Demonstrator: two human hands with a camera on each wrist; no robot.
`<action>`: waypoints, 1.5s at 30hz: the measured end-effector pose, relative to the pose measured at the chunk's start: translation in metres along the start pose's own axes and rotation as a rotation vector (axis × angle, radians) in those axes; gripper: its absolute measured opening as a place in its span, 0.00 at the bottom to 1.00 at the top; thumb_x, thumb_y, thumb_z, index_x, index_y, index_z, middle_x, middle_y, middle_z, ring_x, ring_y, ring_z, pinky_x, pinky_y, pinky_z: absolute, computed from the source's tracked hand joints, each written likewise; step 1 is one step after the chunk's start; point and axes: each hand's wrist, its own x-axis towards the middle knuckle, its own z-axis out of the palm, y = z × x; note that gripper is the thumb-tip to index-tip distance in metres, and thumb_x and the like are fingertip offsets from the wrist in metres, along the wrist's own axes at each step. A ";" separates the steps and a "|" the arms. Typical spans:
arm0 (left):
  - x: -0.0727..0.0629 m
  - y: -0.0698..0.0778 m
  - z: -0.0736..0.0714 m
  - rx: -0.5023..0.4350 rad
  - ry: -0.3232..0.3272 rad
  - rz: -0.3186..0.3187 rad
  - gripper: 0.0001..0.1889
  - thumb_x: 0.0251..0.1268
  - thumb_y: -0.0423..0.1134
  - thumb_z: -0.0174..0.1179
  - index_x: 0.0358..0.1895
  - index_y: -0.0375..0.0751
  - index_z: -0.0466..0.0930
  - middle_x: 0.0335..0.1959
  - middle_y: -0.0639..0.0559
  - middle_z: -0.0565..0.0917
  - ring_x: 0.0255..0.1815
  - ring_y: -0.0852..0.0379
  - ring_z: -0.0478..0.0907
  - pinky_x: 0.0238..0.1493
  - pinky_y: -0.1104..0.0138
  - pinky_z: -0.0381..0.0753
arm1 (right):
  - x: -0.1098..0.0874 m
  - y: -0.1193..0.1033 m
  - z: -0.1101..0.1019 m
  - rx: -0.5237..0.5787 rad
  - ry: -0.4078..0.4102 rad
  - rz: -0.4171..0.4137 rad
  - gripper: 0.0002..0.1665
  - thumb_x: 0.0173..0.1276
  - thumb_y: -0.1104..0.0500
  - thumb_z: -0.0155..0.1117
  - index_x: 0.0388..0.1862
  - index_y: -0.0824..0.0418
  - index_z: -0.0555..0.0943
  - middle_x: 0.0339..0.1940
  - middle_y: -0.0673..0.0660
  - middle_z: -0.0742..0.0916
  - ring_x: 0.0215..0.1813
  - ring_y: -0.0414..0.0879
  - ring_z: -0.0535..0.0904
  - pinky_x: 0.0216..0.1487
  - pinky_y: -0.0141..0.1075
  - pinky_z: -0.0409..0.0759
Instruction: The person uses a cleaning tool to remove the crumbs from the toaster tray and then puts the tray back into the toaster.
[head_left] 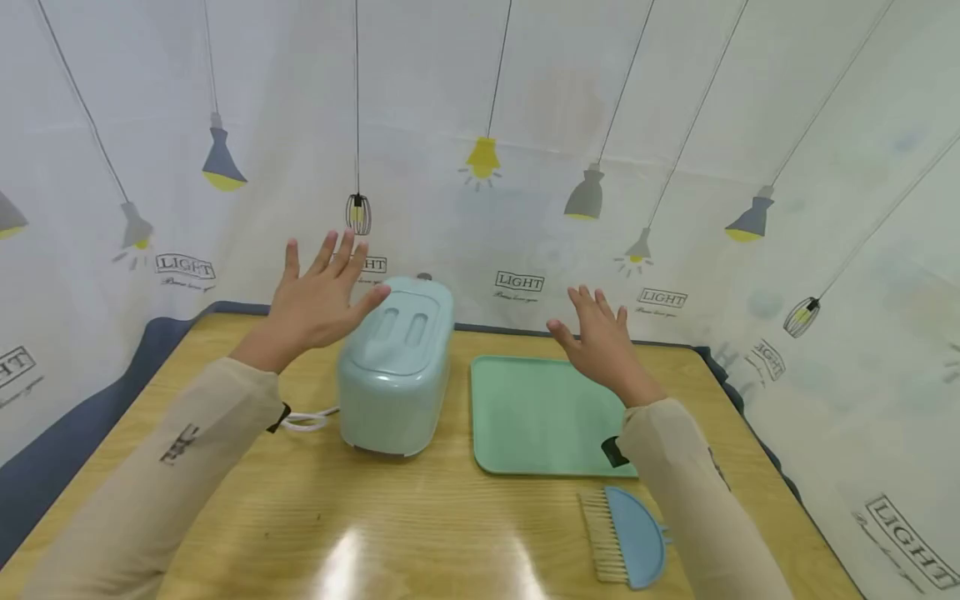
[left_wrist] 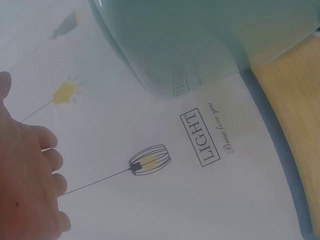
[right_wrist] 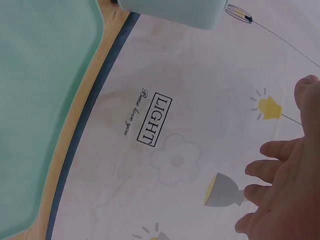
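My left hand (head_left: 318, 296) is raised with its fingers spread, beside the upper left of a pale blue toaster (head_left: 397, 367) with a lid on top. It holds nothing. Over the far right part of a mint green tray (head_left: 540, 417) my right hand (head_left: 600, 346) is also held up, fingers apart and nothing in it. A blue brush (head_left: 636, 537) with pale bristles lies on the table in front of the tray, near the right forearm. Each wrist view shows the fingers stretched out, away from any object.
A white cord (head_left: 307, 419) lies by the toaster's left side. The wooden table (head_left: 420, 517) reaches back to a wall cloth (head_left: 450, 242) printed with hanging lamps, with a dark blue band along its lower edge.
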 end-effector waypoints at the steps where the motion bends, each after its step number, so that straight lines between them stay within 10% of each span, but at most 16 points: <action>1: -0.001 -0.001 0.000 0.002 0.005 0.003 0.47 0.66 0.74 0.19 0.77 0.44 0.29 0.79 0.46 0.28 0.79 0.46 0.23 0.69 0.41 0.09 | 0.000 -0.002 0.001 -0.002 0.007 -0.006 0.46 0.75 0.36 0.41 0.77 0.66 0.50 0.78 0.69 0.53 0.79 0.65 0.39 0.73 0.70 0.34; 27: -0.063 -0.009 0.008 -0.046 0.063 -0.031 0.44 0.71 0.69 0.24 0.77 0.40 0.29 0.79 0.47 0.29 0.79 0.46 0.27 0.74 0.43 0.16 | 0.000 -0.095 0.049 0.170 0.023 -0.175 0.48 0.74 0.41 0.47 0.78 0.68 0.44 0.80 0.66 0.47 0.80 0.60 0.36 0.77 0.62 0.36; 37: -0.092 -0.020 0.037 -0.213 0.131 0.026 0.43 0.75 0.64 0.29 0.76 0.32 0.30 0.78 0.41 0.30 0.79 0.43 0.28 0.77 0.41 0.29 | -0.001 -0.119 0.069 0.250 -0.010 -0.269 0.61 0.61 0.26 0.32 0.78 0.66 0.35 0.80 0.63 0.37 0.80 0.56 0.32 0.79 0.57 0.39; 45: -0.112 -0.022 0.065 -0.225 0.131 0.000 0.43 0.75 0.63 0.33 0.76 0.36 0.29 0.79 0.41 0.33 0.79 0.42 0.33 0.76 0.39 0.30 | -0.001 -0.138 0.088 0.097 0.052 -0.340 0.58 0.63 0.29 0.37 0.78 0.68 0.41 0.80 0.65 0.44 0.80 0.58 0.39 0.80 0.54 0.42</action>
